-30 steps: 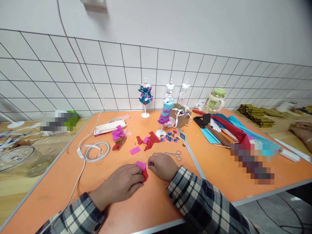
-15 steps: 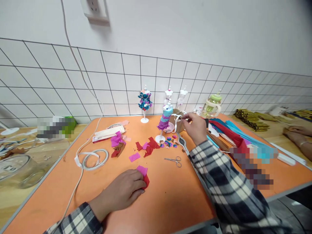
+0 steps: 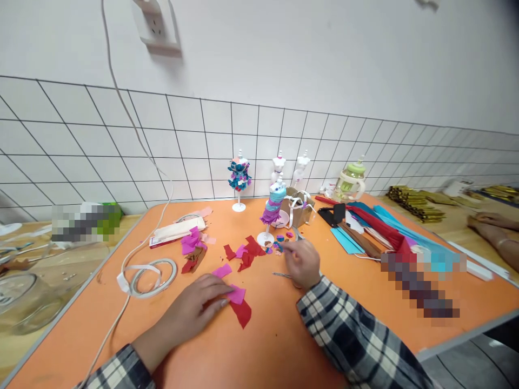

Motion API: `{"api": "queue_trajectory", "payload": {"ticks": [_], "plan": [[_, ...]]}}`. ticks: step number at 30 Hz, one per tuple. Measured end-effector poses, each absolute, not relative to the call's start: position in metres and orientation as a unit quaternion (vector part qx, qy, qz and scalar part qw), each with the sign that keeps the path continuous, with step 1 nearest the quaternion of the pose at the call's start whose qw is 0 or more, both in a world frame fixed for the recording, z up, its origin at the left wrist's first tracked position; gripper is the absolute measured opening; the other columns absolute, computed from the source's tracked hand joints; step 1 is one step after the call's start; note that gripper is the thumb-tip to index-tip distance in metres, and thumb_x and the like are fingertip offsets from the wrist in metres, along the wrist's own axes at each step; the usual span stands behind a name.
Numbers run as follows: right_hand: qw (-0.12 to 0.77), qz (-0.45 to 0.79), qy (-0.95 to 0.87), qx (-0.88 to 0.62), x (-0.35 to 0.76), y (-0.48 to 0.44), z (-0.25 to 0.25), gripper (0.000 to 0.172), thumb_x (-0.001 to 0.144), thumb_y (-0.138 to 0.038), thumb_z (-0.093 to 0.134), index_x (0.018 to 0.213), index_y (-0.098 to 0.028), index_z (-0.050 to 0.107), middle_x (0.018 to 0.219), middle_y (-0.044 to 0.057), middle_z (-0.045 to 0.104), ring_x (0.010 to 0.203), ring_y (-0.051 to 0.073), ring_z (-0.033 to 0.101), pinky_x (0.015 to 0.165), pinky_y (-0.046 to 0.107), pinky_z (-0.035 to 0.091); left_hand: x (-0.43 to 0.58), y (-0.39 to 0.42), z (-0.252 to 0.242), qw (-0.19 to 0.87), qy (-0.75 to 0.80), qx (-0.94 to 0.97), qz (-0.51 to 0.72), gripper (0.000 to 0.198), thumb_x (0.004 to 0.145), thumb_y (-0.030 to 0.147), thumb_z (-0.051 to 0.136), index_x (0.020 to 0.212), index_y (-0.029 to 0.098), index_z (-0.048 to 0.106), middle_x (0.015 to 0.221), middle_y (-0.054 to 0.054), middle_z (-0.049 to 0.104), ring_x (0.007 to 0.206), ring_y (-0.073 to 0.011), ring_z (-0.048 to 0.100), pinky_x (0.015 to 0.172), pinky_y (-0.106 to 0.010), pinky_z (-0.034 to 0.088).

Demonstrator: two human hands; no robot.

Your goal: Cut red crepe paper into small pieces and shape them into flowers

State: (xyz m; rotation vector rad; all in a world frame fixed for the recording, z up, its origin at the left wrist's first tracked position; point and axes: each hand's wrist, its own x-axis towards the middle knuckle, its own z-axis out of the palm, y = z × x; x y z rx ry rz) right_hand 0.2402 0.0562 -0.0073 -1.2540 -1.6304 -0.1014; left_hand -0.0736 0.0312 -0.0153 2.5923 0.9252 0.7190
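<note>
My left hand (image 3: 203, 302) rests on the orange table with its fingertips on a pink paper piece (image 3: 237, 294). A red paper piece (image 3: 243, 313) lies partly under the pink one. My right hand (image 3: 302, 263) is curled over the scissors (image 3: 280, 275), beside small colourful round pieces (image 3: 277, 246); what its fingers hold, if anything, is hidden. Just behind stands a small mannequin (image 3: 274, 204) in blue and purple paper ruffles. More red scraps (image 3: 251, 252) and another pink piece (image 3: 222, 270) lie between my hands.
A decorated mannequin (image 3: 239, 175) and two white ones stand at the back, near a brown box (image 3: 302, 210) and a green-lidded bottle (image 3: 352, 181). Tape rolls (image 3: 154, 278) and a cord lie left, coloured paper (image 3: 379, 232) right. Another person's hands (image 3: 492, 229) are far right.
My right hand has come down and nearer from the brown box to the scissors. The fingers of my left hand have shifted left, uncovering more of the pink and red pieces.
</note>
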Motion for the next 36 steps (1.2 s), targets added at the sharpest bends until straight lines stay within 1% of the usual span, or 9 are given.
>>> {"api": "queue_trajectory", "payload": {"ticks": [3,6,9,13,19,26,31,33,36], "plan": [[0.484,-0.04,-0.769,-0.416,0.222,0.046,-0.015,0.027,0.099,-0.032,0.05,0.098,-0.024,0.075,0.081,0.006,0.076,0.074,0.019,0.066,0.074,0.034,0.05,-0.072,0.033,-0.011,0.129,0.324,0.913,0.213,0.022,0.099,0.028,0.056,0.115,0.026,0.072,0.111,-0.007,0.076,0.109,-0.0246,0.066,0.094,-0.037,0.053],[0.458,-0.045,-0.82,-0.341,0.206,0.041,-0.017,0.025,0.101,-0.03,0.051,0.102,-0.022,0.075,0.077,0.004,0.074,0.071,0.016,0.063,0.07,0.031,0.047,-0.072,0.033,-0.015,0.109,0.332,0.915,0.2,0.023,0.1,0.027,0.053,0.108,0.026,0.075,0.104,-0.006,0.078,0.1,-0.0239,0.069,0.089,-0.037,0.054],[0.347,0.0,-0.904,-0.25,0.188,0.03,-0.023,0.021,0.095,-0.041,0.062,0.094,-0.025,0.076,0.077,0.001,0.072,0.069,0.015,0.06,0.065,0.029,0.044,-0.075,0.034,-0.023,0.1,0.338,0.913,0.206,0.027,0.1,0.023,0.049,0.106,0.024,0.076,0.098,-0.006,0.079,0.092,-0.0222,0.07,0.082,-0.034,0.056],[0.194,0.059,-0.955,-0.216,0.174,0.018,-0.029,0.013,0.091,-0.034,0.067,0.091,-0.026,0.077,0.089,-0.002,0.075,0.073,0.015,0.059,0.066,0.029,0.042,-0.079,0.035,-0.026,0.093,0.338,0.917,0.191,0.03,0.1,0.021,0.049,0.102,0.026,0.078,0.1,-0.006,0.078,0.096,-0.022,0.069,0.082,-0.033,0.056],[0.147,0.119,-0.937,-0.295,0.178,0.012,-0.025,0.019,0.09,-0.037,0.067,0.101,-0.024,0.077,0.097,0.002,0.076,0.084,0.017,0.064,0.07,0.028,0.043,-0.082,0.039,-0.021,0.022,0.469,0.866,0.172,0.034,0.099,0.03,0.047,0.111,0.019,0.076,0.106,-0.012,0.074,0.096,-0.03,0.07,0.084,-0.044,0.056],[0.247,0.163,-0.891,-0.344,0.19,0.015,-0.01,0.017,0.092,-0.028,0.061,0.095,-0.021,0.076,0.088,0.003,0.076,0.085,0.016,0.067,0.08,0.027,0.048,-0.085,0.039,-0.021,0.006,0.467,0.863,0.191,0.032,0.098,0.029,0.048,0.115,0.019,0.073,0.108,-0.012,0.074,0.098,-0.03,0.069,0.084,-0.043,0.054],[0.182,0.094,-0.679,-0.705,0.255,0.032,0.013,0.034,0.099,-0.033,0.047,0.116,-0.026,0.075,0.116,0.008,0.075,0.11,0.022,0.065,0.093,0.032,0.047,-0.082,0.025,-0.009,-0.028,0.39,0.886,0.249,0.034,0.098,0.017,0.042,0.12,0.018,0.068,0.105,-0.011,0.074,0.095,-0.0262,0.066,0.084,-0.04,0.05],[0.16,0.082,-0.621,-0.763,0.282,0.035,0.016,0.038,0.098,-0.029,0.043,0.117,-0.019,0.075,0.111,0.015,0.075,0.109,0.029,0.066,0.088,0.039,0.049,-0.073,0.015,-0.004,-0.03,0.347,0.903,0.253,0.032,0.099,0.016,0.043,0.119,0.021,0.067,0.101,-0.008,0.074,0.093,-0.0246,0.064,0.085,-0.039,0.049],[0.132,0.091,-0.592,-0.79,0.301,0.037,0.013,0.036,0.095,-0.028,0.047,0.114,-0.022,0.077,0.109,0.014,0.076,0.108,0.031,0.067,0.085,0.039,0.049,-0.057,0.0,-0.001,0.004,0.331,0.917,0.223,0.026,0.101,0.022,0.045,0.115,0.023,0.067,0.098,-0.006,0.074,0.09,-0.0239,0.064,0.083,-0.038,0.048]]}}
